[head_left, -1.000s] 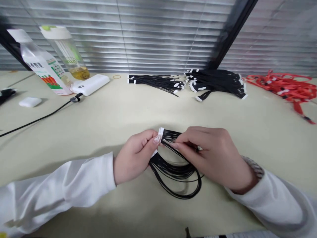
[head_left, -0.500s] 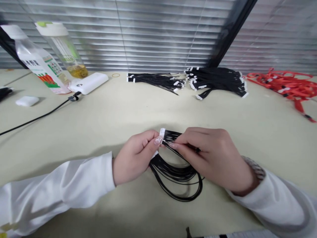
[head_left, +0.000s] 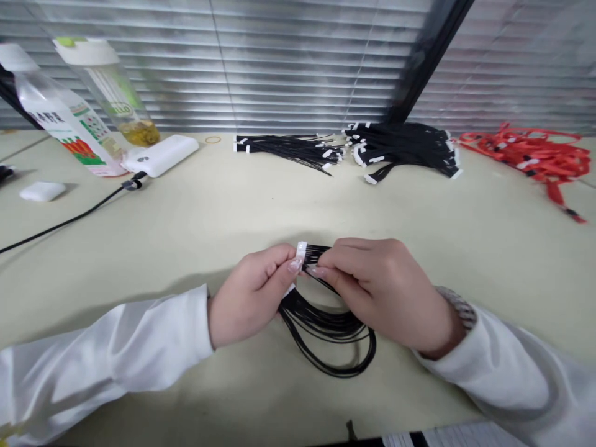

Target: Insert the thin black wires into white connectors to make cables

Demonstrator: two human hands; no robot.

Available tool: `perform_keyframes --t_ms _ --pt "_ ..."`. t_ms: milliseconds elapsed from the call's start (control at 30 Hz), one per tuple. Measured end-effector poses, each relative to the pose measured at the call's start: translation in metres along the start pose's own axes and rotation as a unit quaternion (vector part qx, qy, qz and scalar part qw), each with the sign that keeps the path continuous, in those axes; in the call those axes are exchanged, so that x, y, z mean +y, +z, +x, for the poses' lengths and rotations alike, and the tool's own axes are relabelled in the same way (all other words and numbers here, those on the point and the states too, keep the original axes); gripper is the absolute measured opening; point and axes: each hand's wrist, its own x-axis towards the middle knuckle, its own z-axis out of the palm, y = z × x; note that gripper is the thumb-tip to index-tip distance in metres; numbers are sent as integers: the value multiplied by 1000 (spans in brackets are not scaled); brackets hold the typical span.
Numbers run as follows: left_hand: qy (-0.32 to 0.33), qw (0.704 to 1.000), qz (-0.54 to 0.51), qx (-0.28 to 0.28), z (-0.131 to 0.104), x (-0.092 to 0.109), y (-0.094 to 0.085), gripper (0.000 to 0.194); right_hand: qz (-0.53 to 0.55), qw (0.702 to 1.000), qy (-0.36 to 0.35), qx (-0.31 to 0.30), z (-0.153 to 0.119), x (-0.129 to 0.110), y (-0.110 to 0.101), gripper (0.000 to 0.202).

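Between the thumb and fingers of my left hand [head_left: 254, 295] is a white connector [head_left: 302, 250], held upright, with a row of black wires running out of its right side. My right hand [head_left: 384, 288] pinches a thin black wire close to that connector, thumb and forefinger pressed together. The wire's tip by the connector is too small to make out. Below, the black wire bundle [head_left: 321, 316] curves in a loop from a second white connector [head_left: 289, 290] under my left hand, passing behind my right hand.
At the back lie loose black wires [head_left: 284, 149], a pile of black cables with white ends [head_left: 410, 149] and red cables [head_left: 535, 155]. A milky bottle [head_left: 69, 118], a tea bottle [head_left: 112, 93], a white power bank [head_left: 162, 155] and a white case [head_left: 43, 191] stand left.
My right hand has moved slightly left, bringing its fingertips closer to the connector. My left hand keeps its hold. The whole view has shifted a little.
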Motion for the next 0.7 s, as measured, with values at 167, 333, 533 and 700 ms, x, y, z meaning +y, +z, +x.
perform_keyframes --t_ms 167,333,533,700 --pt "6 1000 24 5 1 1 1 29 -6 1000 14 -3 1 0 1 28" --pt "18 999 44 27 -1 2 4 29 -70 997 15 -16 0 -3 -3 28" --pt "15 998 33 58 -2 1 6 30 -61 998 27 2 0 -4 -1 29" --pt "13 997 16 74 -3 -1 8 30 -31 998 28 50 -1 -2 5 25"
